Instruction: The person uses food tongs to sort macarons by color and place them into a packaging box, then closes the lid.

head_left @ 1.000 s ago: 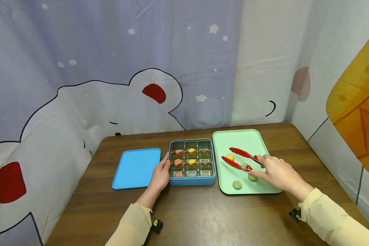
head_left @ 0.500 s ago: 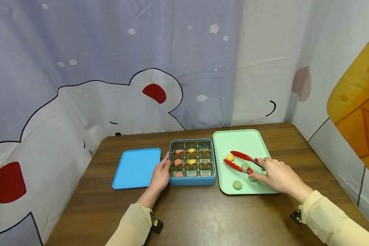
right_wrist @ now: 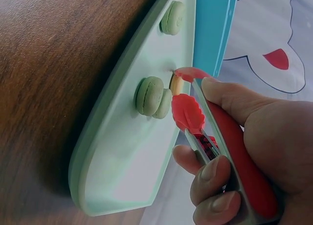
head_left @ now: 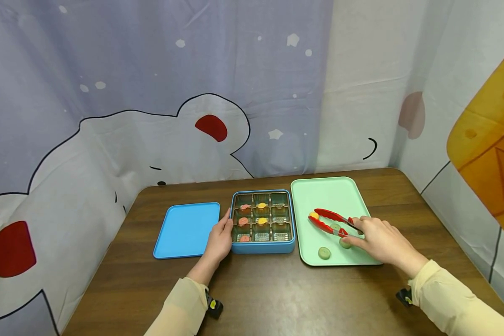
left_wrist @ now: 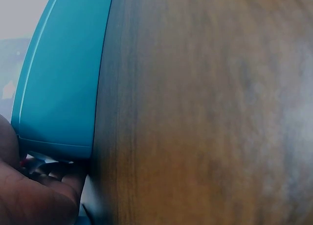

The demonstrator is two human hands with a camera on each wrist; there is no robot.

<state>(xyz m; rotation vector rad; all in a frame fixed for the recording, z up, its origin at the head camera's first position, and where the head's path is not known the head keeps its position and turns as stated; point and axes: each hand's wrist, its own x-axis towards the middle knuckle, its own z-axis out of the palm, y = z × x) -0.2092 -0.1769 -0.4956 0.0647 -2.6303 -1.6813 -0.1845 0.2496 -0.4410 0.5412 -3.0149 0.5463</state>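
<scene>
In the head view, my left hand (head_left: 218, 238) rests against the left side of the blue box (head_left: 262, 248), which has a divided insert with pink and yellow macarons in some compartments. My right hand (head_left: 380, 238) grips red-tipped tongs (head_left: 325, 226) over the light green tray (head_left: 327, 191). A yellow macaron (head_left: 314, 215) lies between the tong tips, partly covered; whether both tips touch it I cannot tell. Several green macarons (right_wrist: 149, 96) lie on the tray near the tongs. Thumb and fingers curl round the tong handles in the right wrist view.
A flat blue lid (head_left: 187, 230) lies on the wooden table (head_left: 260, 289) to the left of the box. The tray stands close to the box's right side. A printed curtain (head_left: 277, 93) hangs behind the table.
The tong tips have shifted slightly toward me and drawn closer together around the yellow macaron. My left hand and the box have stayed in place.
</scene>
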